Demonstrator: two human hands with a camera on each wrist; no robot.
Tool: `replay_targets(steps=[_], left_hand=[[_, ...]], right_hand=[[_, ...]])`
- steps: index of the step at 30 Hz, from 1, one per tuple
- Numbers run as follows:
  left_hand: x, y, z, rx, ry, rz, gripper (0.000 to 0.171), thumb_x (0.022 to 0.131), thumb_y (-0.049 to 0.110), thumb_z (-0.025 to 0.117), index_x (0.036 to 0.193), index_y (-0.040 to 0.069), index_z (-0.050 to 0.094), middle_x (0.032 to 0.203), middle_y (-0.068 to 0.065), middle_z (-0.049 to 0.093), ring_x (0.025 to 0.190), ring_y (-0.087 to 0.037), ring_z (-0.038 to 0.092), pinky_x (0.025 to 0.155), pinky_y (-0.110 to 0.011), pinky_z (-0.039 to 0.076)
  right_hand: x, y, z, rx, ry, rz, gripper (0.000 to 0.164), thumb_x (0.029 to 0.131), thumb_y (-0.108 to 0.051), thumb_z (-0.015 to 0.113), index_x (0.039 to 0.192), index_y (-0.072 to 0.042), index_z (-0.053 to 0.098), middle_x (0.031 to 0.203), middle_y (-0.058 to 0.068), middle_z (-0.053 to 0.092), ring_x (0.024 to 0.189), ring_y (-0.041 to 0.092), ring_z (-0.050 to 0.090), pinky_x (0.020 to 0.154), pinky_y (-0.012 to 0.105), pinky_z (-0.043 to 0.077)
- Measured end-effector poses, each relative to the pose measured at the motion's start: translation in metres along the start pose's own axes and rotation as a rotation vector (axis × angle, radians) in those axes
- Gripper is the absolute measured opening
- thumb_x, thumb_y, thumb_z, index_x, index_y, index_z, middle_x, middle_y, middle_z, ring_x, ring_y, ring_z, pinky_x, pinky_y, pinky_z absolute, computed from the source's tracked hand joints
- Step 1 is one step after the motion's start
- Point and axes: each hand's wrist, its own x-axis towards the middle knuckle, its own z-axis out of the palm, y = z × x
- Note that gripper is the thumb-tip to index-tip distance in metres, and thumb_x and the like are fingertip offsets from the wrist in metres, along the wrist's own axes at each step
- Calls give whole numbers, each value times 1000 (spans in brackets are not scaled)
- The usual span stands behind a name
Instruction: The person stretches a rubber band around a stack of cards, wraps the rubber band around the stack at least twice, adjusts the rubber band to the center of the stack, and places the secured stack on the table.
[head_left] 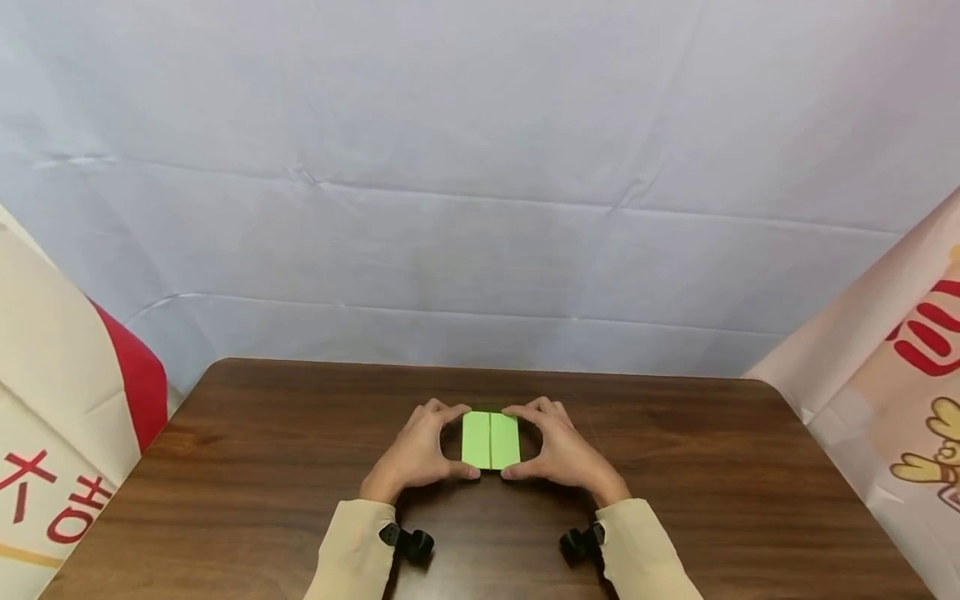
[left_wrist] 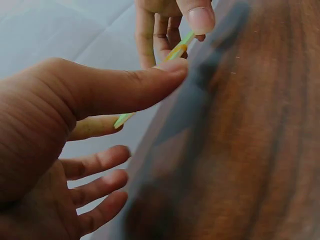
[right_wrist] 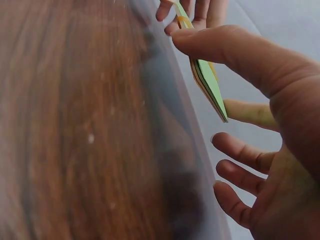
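A small light-green folded paper (head_left: 476,440), nearly square with a seam down its middle, is held between both hands above the table. My left hand (head_left: 422,450) pinches its left half, thumb at the near edge and index finger at the far edge. On the right half, my right hand (head_left: 561,450) pinches it the same way. Seen edge-on in the right wrist view, the paper (right_wrist: 210,87) shows several thin layers, with a bit of orange-yellow near the middle. The other fingers of each hand stand apart from the paper.
The brown wood-grain table (head_left: 285,450) has a glossy top with rounded far corners. Behind it hangs a creased pale cloth (head_left: 480,183). Printed cloths with red lettering hang at the left (head_left: 60,400) and right (head_left: 885,400). A small black camera sits on each wrist.
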Motion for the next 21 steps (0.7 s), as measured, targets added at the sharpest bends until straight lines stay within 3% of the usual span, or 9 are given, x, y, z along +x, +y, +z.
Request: replay_targets(steps=[6, 13, 21], left_hand=[[2, -5, 9, 9, 16, -21, 91, 69, 41, 94, 146, 10, 56, 110, -7, 52, 104, -25, 44, 91, -49, 45], [2, -5, 12, 85, -21, -17, 89, 72, 44, 92, 145, 9, 56, 114, -6, 45, 102, -26, 38, 92, -48, 36], [3, -7, 14, 65, -32, -27, 87, 74, 43, 90, 146, 9, 55, 116, -5, 44, 104, -25, 38, 94, -50, 34]], right_hand=[[2, 7, 4, -7, -35, 7, 85, 72, -43, 93, 144, -14, 57, 123, 4, 50, 115, 23, 38, 96, 56, 41], [2, 11, 5, -66, -55, 23, 83, 71, -43, 93, 142, -14, 59, 128, 2, 46, 120, 27, 36, 99, 56, 32], [-1, 10, 2, -132, -33, 52, 83, 72, -46, 92, 140, -11, 60, 128, 2, 47, 120, 27, 39, 99, 51, 33]])
